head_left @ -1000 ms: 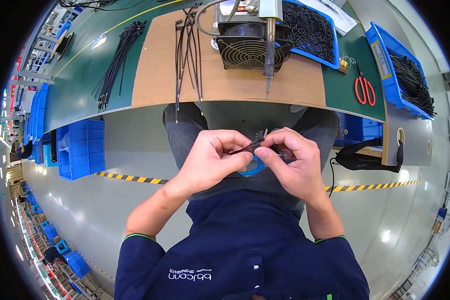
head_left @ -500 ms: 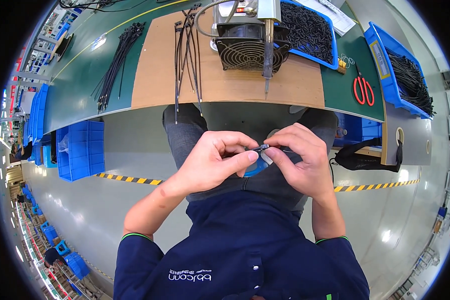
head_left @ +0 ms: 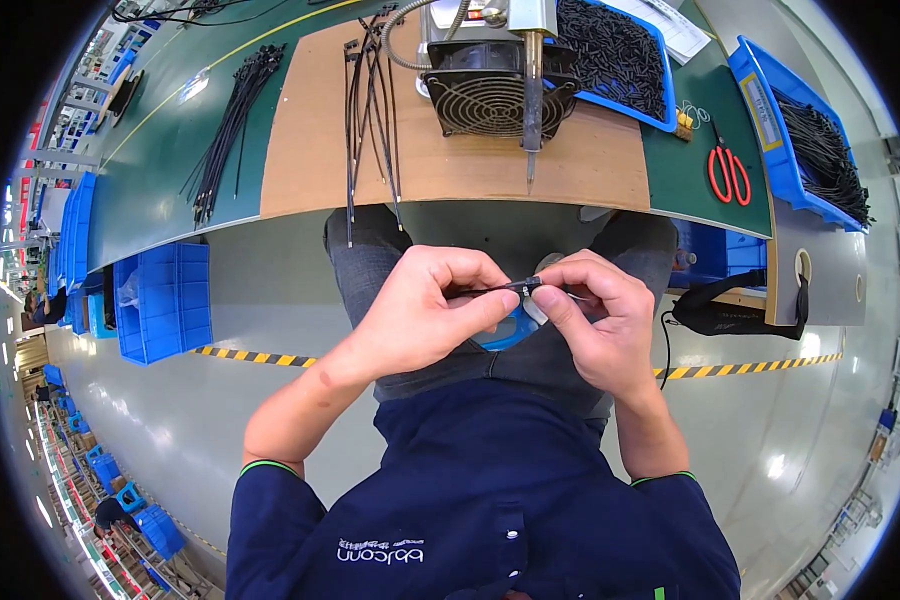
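Above my lap, just in front of the table edge, my two hands meet over a thin black cable (head_left: 495, 290). My left hand (head_left: 432, 305) is closed on it, thumb and forefinger pinching the cable. At its end is a small black connector (head_left: 528, 286) with a light metallic spot. My right hand (head_left: 610, 315) pinches that connector end between thumb and fingertips. What lies inside the curled fingers of both hands is hidden. Below the fingertips a blue and white round thing (head_left: 510, 330) shows partly.
On the table sit a soldering iron (head_left: 533, 95), a fan (head_left: 495, 105), black cables (head_left: 373, 120), another cable bundle (head_left: 235, 130) and red-handled scissors (head_left: 728, 175). A blue tray (head_left: 667, 85) holds small black parts. A blue bin (head_left: 770, 130) of cables stands right.
The connector has risen slightly and turned, and more of the cable shows between my hands. My left fingers have drawn back a little along it. Both hands keep their pinch.
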Demonstrator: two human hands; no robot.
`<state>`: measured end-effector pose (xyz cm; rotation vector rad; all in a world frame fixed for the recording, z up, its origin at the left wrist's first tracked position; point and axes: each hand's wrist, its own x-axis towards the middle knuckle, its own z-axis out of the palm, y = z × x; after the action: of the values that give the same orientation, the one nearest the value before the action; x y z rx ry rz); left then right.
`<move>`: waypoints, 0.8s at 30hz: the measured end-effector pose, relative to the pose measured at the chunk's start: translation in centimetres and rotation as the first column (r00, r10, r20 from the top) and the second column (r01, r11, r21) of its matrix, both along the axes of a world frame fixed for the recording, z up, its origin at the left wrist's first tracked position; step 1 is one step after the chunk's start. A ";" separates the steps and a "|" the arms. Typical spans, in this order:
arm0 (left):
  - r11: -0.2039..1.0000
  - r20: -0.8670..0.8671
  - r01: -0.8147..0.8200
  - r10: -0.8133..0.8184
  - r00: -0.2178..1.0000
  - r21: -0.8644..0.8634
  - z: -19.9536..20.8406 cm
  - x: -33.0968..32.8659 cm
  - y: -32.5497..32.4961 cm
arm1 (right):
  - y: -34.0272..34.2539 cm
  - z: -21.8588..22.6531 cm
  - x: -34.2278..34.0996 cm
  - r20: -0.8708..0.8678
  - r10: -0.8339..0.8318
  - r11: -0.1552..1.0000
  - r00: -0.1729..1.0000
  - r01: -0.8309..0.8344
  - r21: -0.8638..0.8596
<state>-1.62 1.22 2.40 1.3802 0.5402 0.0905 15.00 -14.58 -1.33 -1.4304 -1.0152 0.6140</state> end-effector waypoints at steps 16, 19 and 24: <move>0.984 0.090 -0.048 0.033 0.995 0.170 -0.6 0.6 0.3 | 0.1 -1.0 -0.4 -0.092 -0.046 0.998 0.995 0.049 0.039; 0.996 0.103 -0.037 0.029 0.994 0.075 -0.8 0.8 0.5 | 0.1 -1.1 -0.5 -0.108 -0.049 0.998 0.993 0.055 0.045; 0.996 0.123 -0.053 0.061 0.991 -0.066 -0.7 1.3 0.6 | 0.3 -1.4 -0.6 -0.137 -0.066 0.994 0.988 0.076 0.074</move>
<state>-0.34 1.84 1.66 1.2891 0.4741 0.2038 14.35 -14.33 -2.69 -1.3313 -0.8693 0.6034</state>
